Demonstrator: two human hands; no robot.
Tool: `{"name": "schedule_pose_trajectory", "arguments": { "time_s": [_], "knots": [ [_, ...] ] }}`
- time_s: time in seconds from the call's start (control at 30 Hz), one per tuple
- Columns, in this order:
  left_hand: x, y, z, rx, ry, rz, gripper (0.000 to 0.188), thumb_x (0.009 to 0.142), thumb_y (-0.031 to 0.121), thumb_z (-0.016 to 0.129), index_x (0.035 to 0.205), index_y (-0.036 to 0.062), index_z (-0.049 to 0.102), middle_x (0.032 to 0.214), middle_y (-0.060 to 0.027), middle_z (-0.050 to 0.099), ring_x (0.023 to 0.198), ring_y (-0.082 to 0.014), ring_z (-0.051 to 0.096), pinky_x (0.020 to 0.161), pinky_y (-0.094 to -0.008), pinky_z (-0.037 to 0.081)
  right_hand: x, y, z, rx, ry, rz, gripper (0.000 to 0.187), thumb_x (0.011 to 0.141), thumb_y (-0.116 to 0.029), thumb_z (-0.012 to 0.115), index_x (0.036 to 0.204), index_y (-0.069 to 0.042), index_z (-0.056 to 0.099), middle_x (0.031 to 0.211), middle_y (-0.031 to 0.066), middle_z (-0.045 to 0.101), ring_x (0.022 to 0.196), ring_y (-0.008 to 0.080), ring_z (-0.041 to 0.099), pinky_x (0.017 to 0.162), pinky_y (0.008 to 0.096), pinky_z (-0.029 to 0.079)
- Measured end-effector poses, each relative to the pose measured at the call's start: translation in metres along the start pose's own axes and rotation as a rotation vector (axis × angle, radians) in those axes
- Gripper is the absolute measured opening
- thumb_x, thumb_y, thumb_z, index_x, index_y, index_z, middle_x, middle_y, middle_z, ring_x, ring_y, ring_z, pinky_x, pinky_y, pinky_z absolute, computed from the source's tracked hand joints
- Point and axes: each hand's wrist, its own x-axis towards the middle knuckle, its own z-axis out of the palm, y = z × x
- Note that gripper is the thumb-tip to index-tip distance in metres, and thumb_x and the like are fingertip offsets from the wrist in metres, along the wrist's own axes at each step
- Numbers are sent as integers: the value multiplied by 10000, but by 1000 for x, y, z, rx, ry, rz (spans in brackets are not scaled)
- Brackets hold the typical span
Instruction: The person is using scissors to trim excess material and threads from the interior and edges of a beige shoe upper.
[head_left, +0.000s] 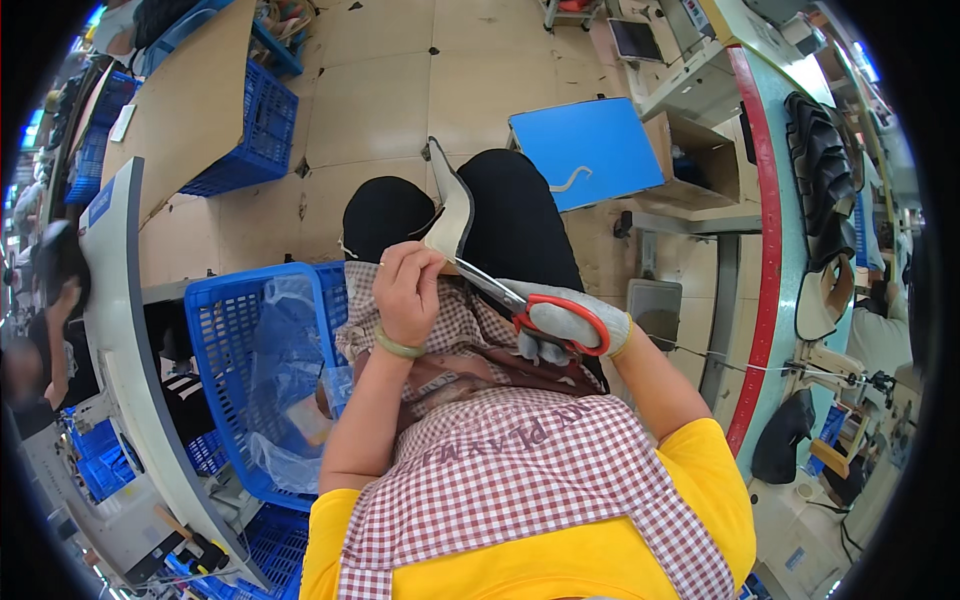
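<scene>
While left hand (408, 290) grips insole (452, 215), gloved right hand (565, 325) works scissors (530, 305).

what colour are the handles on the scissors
Red, on the scissors held in the gloved right hand; seen in the head view.

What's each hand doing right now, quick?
Left hand: closed, gripping the shoe sole piece.
Right hand: gloved, closed on the red-handled scissors.
</scene>
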Motion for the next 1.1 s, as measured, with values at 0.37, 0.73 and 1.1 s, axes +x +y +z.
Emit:
{"name": "schedule_pose_trajectory", "arguments": {
  "time_s": [0.37,0.73,1.1],
  "knots": [
    [-4,-3,-1,-29,7,33,101,756,-19,674,841,11,629,844,-111,582,765,-281,554,670,-345,452,1,-5,12,-200,95,-70,685,932,-359,556,1482,-113,231,771,24,576,587,68,595,426,179,462],
    [-10,-1,0,-42,-7,26,106,747,-11,685,832,22,632,829,-96,580,750,-270,549,652,-345,446,4,-7,37,43,123,-10,632,948,-343,535,1481,-160,247,775,7,580,518,54,541,411,182,443],
    [-17,11,7,-84,51,-165,68,795,17,665,846,15,621,834,-86,567,755,-229,532,659,-312,430,4,11,57,89,244,-113,612,973,-338,488,1488,-143,221,732,7,562,512,39,505,425,187,417]
  ]
}}
